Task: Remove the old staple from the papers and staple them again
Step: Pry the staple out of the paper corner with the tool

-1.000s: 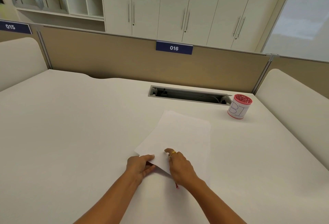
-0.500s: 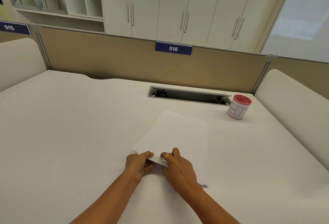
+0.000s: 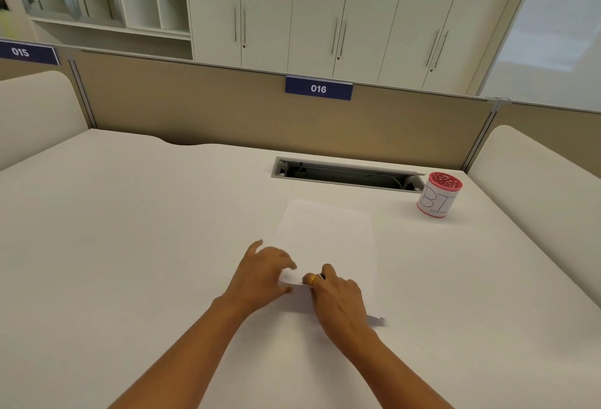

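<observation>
Matt white papers point(image 3: 328, 239) on smooth matt desk point(image 3: 130, 229).

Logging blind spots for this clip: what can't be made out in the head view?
Old staple: too small to see, or under the hands at the near corner of the papers.
Right hand: its back hides whatever the curled fingers may hold.
Left hand: motion-blurred, so its grip on the papers is unclear.
Pink cup: its contents are hidden by its rim.

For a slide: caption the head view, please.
Left hand and right hand work the near edge of papers on a desk; red cup far right.
</observation>
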`<state>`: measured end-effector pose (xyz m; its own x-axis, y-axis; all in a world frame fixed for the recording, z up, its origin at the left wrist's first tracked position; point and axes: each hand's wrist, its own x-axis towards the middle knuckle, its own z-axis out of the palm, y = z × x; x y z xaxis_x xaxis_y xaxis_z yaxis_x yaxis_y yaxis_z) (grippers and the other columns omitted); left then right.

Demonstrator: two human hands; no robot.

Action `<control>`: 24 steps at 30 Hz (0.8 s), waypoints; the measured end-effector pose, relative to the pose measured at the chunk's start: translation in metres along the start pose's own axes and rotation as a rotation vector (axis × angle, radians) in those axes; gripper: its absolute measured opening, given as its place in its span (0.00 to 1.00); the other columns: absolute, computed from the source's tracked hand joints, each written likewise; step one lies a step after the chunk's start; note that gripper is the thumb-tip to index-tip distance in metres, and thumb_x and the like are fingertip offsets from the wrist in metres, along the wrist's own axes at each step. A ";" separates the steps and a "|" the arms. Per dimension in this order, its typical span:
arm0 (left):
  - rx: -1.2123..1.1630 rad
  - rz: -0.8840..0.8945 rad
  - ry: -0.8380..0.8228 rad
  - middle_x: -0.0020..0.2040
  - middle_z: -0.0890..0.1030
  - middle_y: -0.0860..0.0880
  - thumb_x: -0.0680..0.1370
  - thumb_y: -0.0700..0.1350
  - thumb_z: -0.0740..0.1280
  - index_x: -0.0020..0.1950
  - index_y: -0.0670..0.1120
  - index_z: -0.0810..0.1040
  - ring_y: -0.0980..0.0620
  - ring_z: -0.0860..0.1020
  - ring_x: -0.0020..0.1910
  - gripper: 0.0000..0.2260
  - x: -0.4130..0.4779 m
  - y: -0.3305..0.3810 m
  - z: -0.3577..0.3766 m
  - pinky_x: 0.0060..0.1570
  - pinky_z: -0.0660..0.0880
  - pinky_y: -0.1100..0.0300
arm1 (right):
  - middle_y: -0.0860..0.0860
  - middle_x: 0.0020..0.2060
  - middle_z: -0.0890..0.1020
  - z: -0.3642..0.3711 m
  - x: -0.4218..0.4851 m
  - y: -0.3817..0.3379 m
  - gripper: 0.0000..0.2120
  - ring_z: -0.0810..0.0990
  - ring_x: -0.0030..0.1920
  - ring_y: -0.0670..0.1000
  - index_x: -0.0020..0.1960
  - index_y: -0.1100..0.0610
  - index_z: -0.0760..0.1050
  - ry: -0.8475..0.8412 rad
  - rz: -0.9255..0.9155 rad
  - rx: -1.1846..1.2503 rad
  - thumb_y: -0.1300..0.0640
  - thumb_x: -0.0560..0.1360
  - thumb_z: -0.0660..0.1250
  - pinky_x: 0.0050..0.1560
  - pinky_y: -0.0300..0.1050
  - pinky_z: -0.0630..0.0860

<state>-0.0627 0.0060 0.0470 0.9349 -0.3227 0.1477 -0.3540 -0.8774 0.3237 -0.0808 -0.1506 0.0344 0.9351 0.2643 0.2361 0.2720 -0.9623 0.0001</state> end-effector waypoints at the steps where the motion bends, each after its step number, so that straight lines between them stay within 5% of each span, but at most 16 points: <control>1: 0.112 0.033 0.019 0.55 0.82 0.54 0.69 0.50 0.72 0.55 0.50 0.82 0.54 0.78 0.57 0.15 0.003 0.002 0.001 0.71 0.60 0.57 | 0.48 0.23 0.72 0.002 0.001 0.000 0.19 0.52 0.20 0.50 0.31 0.43 0.80 0.013 0.012 -0.001 0.55 0.46 0.83 0.23 0.36 0.51; 3: 0.202 0.043 0.057 0.37 0.85 0.55 0.61 0.45 0.79 0.39 0.53 0.86 0.54 0.83 0.37 0.09 0.007 0.004 0.001 0.47 0.78 0.63 | 0.48 0.24 0.73 -0.006 0.000 -0.001 0.19 0.53 0.20 0.50 0.33 0.43 0.81 0.027 0.032 0.000 0.55 0.47 0.83 0.23 0.36 0.48; 5: 0.162 -0.004 0.059 0.35 0.85 0.49 0.66 0.40 0.75 0.39 0.48 0.86 0.50 0.83 0.34 0.05 0.009 0.005 0.005 0.36 0.77 0.62 | 0.49 0.29 0.76 -0.009 -0.002 -0.002 0.17 0.57 0.22 0.49 0.40 0.45 0.82 0.022 0.040 0.006 0.57 0.55 0.82 0.24 0.37 0.52; 7: 0.123 0.000 0.173 0.36 0.85 0.45 0.70 0.36 0.71 0.41 0.44 0.86 0.45 0.83 0.34 0.05 0.011 0.004 0.011 0.35 0.77 0.59 | 0.49 0.30 0.76 -0.014 -0.003 -0.003 0.19 0.57 0.22 0.50 0.43 0.47 0.82 0.031 0.070 0.018 0.57 0.55 0.81 0.25 0.36 0.55; 10: 0.041 -0.054 0.224 0.43 0.86 0.43 0.75 0.40 0.66 0.47 0.42 0.85 0.42 0.83 0.42 0.08 0.014 0.001 0.009 0.44 0.79 0.56 | 0.48 0.28 0.75 -0.021 -0.002 -0.009 0.24 0.53 0.20 0.49 0.43 0.48 0.81 0.131 0.083 0.083 0.62 0.49 0.82 0.22 0.32 0.41; 12: -0.109 -0.134 0.287 0.45 0.86 0.42 0.76 0.41 0.65 0.48 0.40 0.84 0.43 0.83 0.43 0.09 0.015 0.003 0.004 0.46 0.78 0.55 | 0.49 0.31 0.76 -0.026 -0.002 -0.014 0.22 0.56 0.20 0.48 0.47 0.50 0.80 0.197 0.049 0.157 0.65 0.56 0.78 0.25 0.29 0.40; 14: -0.266 -0.277 0.393 0.41 0.85 0.40 0.76 0.42 0.66 0.47 0.38 0.84 0.45 0.80 0.37 0.09 0.018 0.006 -0.002 0.39 0.75 0.58 | 0.51 0.40 0.77 -0.029 -0.002 -0.017 0.15 0.65 0.25 0.48 0.56 0.52 0.77 0.217 0.052 0.270 0.62 0.71 0.68 0.24 0.29 0.49; 16: -0.496 -0.471 0.437 0.35 0.80 0.42 0.75 0.42 0.68 0.44 0.35 0.83 0.49 0.74 0.31 0.10 0.021 0.011 -0.009 0.33 0.70 0.64 | 0.51 0.47 0.75 -0.028 0.000 -0.017 0.12 0.71 0.33 0.50 0.61 0.51 0.71 0.153 0.079 0.395 0.57 0.79 0.57 0.29 0.34 0.62; 18: -0.873 -0.668 0.462 0.34 0.79 0.44 0.73 0.42 0.70 0.41 0.37 0.81 0.46 0.76 0.35 0.07 0.023 0.012 -0.011 0.39 0.74 0.60 | 0.49 0.46 0.74 -0.029 0.000 -0.014 0.11 0.72 0.38 0.49 0.59 0.49 0.70 0.055 0.159 0.501 0.53 0.80 0.54 0.38 0.40 0.70; 21: -1.412 -0.827 0.439 0.41 0.81 0.45 0.72 0.38 0.71 0.43 0.40 0.79 0.42 0.78 0.46 0.03 0.021 0.015 -0.014 0.49 0.76 0.53 | 0.46 0.38 0.72 -0.026 0.001 -0.009 0.11 0.71 0.38 0.47 0.54 0.52 0.74 -0.114 0.277 0.674 0.49 0.79 0.56 0.39 0.41 0.68; 24: -1.651 -0.857 0.383 0.45 0.80 0.43 0.73 0.35 0.69 0.49 0.37 0.78 0.45 0.78 0.43 0.06 0.019 0.025 -0.019 0.44 0.77 0.54 | 0.47 0.33 0.73 -0.022 0.002 -0.011 0.17 0.69 0.33 0.45 0.44 0.53 0.78 -0.254 0.430 1.056 0.45 0.79 0.55 0.41 0.41 0.69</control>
<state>-0.0544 -0.0155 0.0762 0.8745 0.2430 -0.4198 0.2541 0.5077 0.8232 -0.0874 -0.1412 0.0564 0.9822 0.0498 -0.1810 -0.1361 -0.4754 -0.8692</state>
